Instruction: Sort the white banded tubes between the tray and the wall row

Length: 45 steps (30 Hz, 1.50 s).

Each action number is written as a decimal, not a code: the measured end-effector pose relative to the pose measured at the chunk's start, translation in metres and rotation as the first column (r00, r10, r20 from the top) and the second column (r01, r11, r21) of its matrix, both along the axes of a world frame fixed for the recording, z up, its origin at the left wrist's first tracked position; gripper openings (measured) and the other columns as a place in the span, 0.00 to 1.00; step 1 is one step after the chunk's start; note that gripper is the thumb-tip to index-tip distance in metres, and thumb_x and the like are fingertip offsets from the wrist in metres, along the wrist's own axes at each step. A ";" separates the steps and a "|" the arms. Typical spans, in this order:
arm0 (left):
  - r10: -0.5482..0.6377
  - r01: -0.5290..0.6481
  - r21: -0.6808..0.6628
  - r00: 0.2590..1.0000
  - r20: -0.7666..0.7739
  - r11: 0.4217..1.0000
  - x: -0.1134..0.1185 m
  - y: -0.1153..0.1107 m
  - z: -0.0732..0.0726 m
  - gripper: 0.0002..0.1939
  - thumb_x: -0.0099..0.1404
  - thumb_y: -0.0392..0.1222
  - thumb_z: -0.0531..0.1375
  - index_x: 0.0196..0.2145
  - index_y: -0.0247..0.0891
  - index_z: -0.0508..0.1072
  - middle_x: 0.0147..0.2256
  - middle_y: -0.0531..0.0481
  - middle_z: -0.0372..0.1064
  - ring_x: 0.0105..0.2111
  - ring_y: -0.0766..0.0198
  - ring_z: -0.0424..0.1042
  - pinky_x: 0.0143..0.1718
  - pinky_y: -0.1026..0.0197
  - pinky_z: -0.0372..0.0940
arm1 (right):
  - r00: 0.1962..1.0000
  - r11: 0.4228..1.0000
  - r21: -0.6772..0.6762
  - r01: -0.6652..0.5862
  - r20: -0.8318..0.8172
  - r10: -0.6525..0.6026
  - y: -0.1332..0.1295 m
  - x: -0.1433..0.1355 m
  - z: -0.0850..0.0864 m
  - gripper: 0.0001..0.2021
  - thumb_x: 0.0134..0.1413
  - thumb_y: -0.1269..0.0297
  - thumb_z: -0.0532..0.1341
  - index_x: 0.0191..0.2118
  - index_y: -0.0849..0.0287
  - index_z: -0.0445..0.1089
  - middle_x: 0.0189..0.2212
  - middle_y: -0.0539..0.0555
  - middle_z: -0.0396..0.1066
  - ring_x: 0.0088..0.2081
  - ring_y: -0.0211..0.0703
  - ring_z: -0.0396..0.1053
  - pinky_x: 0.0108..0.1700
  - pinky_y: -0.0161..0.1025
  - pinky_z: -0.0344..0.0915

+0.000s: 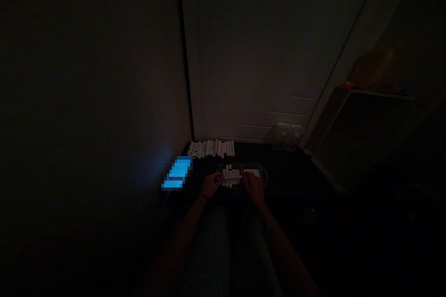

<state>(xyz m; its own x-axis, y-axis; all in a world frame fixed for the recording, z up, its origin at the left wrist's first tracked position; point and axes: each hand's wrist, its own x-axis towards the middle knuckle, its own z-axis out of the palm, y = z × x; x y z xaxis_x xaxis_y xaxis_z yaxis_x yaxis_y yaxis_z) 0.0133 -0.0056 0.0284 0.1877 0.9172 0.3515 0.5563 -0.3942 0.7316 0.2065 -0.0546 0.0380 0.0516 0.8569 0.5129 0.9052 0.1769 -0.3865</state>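
White pen gripped by both hands, over clear case, row of pens behind, package labels illegible.

Probably a white marker between left grip and right grip; open case beneath

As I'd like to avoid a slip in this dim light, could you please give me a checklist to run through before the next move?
1. Marker supported at both ends: ok, left hand at one, right hand at the other.
2. Case open: ok, beneath the hands.
3. Markers in the case side by side: ok, towards its left.
4. Marker row out of the hands' way: ok, behind the case.
5. Lighting: not ok, very dark.
6. Held marker's label readable: cannot tell.
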 end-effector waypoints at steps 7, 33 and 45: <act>0.029 -0.029 -0.004 1.000 0.009 1.000 0.001 -0.001 0.001 0.15 0.54 0.48 0.52 0.31 0.35 0.73 0.25 0.52 0.68 0.23 0.69 0.62 0.25 0.68 0.55 | 1.000 1.000 -0.013 0.014 -0.004 -0.014 -0.001 0.000 0.001 0.17 0.60 0.60 0.42 0.42 0.58 0.65 0.37 0.54 0.68 0.37 0.38 0.64 0.40 0.33 0.52; 0.015 -0.015 -0.013 1.000 0.002 1.000 0.001 -0.001 0.001 0.16 0.54 0.48 0.52 0.31 0.35 0.72 0.24 0.52 0.67 0.23 0.69 0.61 0.24 0.68 0.54 | 1.000 1.000 -0.016 0.003 -0.007 -0.003 -0.004 -0.001 0.005 0.17 0.60 0.61 0.42 0.42 0.58 0.65 0.38 0.54 0.68 0.38 0.38 0.64 0.40 0.33 0.52; 0.031 -0.031 -0.031 0.999 0.011 0.999 0.002 -0.002 0.004 0.15 0.55 0.47 0.51 0.30 0.35 0.72 0.23 0.53 0.67 0.24 0.68 0.63 0.25 0.68 0.55 | 1.000 1.000 -0.022 0.007 -0.006 -0.008 -0.003 -0.001 0.004 0.17 0.60 0.60 0.42 0.42 0.57 0.65 0.37 0.54 0.68 0.38 0.38 0.64 0.40 0.33 0.52</act>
<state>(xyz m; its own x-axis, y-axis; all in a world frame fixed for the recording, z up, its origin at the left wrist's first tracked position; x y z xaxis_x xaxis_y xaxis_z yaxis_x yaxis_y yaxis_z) 0.0155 -0.0080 0.0321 0.1551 0.9327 0.3255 0.5591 -0.3545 0.7495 0.2059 -0.0578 0.0422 0.0611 0.8674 0.4938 0.9040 0.1616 -0.3958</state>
